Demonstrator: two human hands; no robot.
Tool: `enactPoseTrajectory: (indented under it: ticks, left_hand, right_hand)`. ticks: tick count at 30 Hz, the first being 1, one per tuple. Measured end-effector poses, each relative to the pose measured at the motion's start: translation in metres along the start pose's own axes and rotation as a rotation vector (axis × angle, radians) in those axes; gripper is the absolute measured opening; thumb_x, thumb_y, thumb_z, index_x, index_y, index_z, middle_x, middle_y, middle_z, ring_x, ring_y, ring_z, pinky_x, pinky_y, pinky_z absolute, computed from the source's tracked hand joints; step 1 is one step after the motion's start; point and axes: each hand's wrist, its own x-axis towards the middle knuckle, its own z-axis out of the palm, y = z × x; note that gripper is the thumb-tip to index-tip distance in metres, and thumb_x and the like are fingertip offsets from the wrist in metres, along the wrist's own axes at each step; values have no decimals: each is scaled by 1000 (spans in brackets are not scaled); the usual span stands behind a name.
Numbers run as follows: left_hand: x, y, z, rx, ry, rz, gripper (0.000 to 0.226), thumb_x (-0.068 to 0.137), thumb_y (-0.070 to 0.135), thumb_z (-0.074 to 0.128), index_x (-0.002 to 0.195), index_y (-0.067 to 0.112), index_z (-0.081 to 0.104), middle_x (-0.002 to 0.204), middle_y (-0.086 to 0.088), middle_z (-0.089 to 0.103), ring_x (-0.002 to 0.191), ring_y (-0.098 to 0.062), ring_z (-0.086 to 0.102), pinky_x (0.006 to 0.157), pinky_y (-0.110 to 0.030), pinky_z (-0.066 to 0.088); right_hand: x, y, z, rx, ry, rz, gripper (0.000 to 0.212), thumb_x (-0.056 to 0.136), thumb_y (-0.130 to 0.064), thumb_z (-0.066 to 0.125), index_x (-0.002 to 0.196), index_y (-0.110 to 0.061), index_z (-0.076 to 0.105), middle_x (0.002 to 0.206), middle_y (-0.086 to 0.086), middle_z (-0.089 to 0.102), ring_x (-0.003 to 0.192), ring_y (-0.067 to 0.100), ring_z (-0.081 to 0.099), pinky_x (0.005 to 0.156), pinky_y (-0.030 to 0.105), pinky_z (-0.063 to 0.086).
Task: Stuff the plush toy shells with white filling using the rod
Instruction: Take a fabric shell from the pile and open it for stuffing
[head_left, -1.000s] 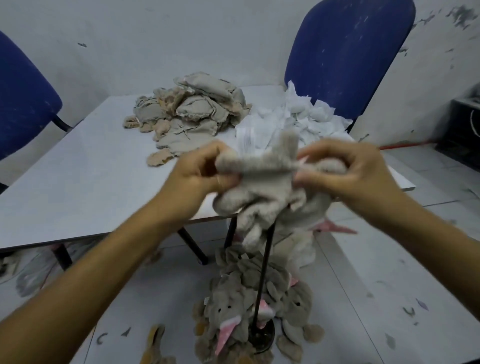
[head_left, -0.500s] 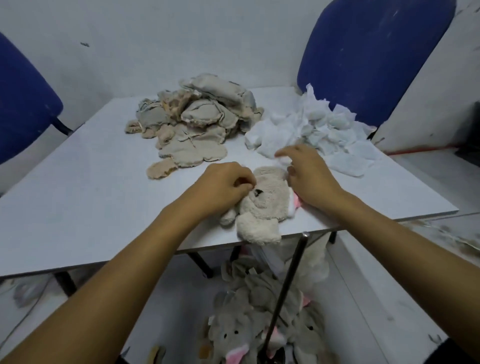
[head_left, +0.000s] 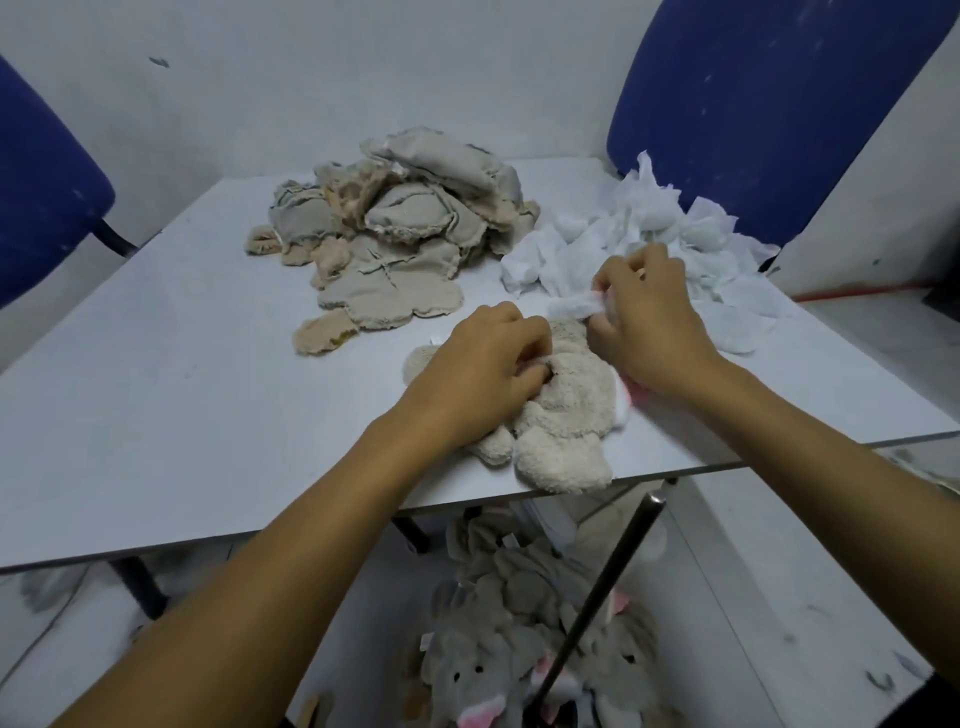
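A cream plush toy shell (head_left: 563, 415) lies near the front edge of the white table (head_left: 156, 389). My left hand (head_left: 483, 371) grips the shell at its upper part, fingers curled into the fabric. My right hand (head_left: 647, 325) pinches a wad of white filling (head_left: 571, 306) just above the shell. The loose pile of white filling (head_left: 649, 239) lies at the back right of the table. The dark metal rod (head_left: 608, 587) stands upright below the table edge, untouched by either hand.
A heap of beige unstuffed shells (head_left: 400, 228) lies at the table's back centre. Grey stuffed plush toys (head_left: 519, 639) are piled on the floor around the rod's base. Blue chairs stand at the left (head_left: 41, 187) and back right (head_left: 753, 98).
The plush shell came off the rod and now lies on the table. My right hand reached to the filling pile and has pulled a wad back toward the shell.
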Motion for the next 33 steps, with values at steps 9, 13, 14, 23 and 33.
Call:
enactPoseTrajectory:
  ticks: [9,13,14,23,33]
  left_hand:
    - [-5,16,12,149,94,-26,12,92,23,56,92,12,62,85,-6,62,82,-27,56,71,-44,46]
    - [-5,15,10,56,70,-128,24,83,20,62,67,24,45,66,2,52,71,-22,49,54,-29,33]
    - [-5,14,9,5,75,-158,20,81,20,64,69,25,49,67,4,55,73,-20,52,54,-23,33]
    - [-9,6,4,-699,159,-495,19,62,16,65,77,24,71,63,1,66,53,-12,54,58,-27,42]
    - [-16,5,10,-795,311,-450,26,76,-5,71,67,17,59,60,0,58,59,-15,51,59,-31,42]
  right_hand:
    - [-37,-40,-39,908,-22,305,40,85,-4,68,112,-27,50,119,-7,49,93,20,67,74,31,61]
    - [-60,-53,-27,612,-39,195,43,78,-15,71,114,-34,57,111,-8,52,104,12,55,82,21,45]
    - [-64,-54,-24,613,-47,194,42,78,-15,71,111,-36,58,109,-6,51,102,12,54,79,17,42]
    - [-81,-50,-15,547,15,23,25,87,-25,71,109,-30,62,91,-28,60,84,-16,55,69,3,38]
    - [-79,-48,-2,409,38,-14,18,85,-25,76,103,-24,78,91,-4,43,79,7,48,68,9,38]
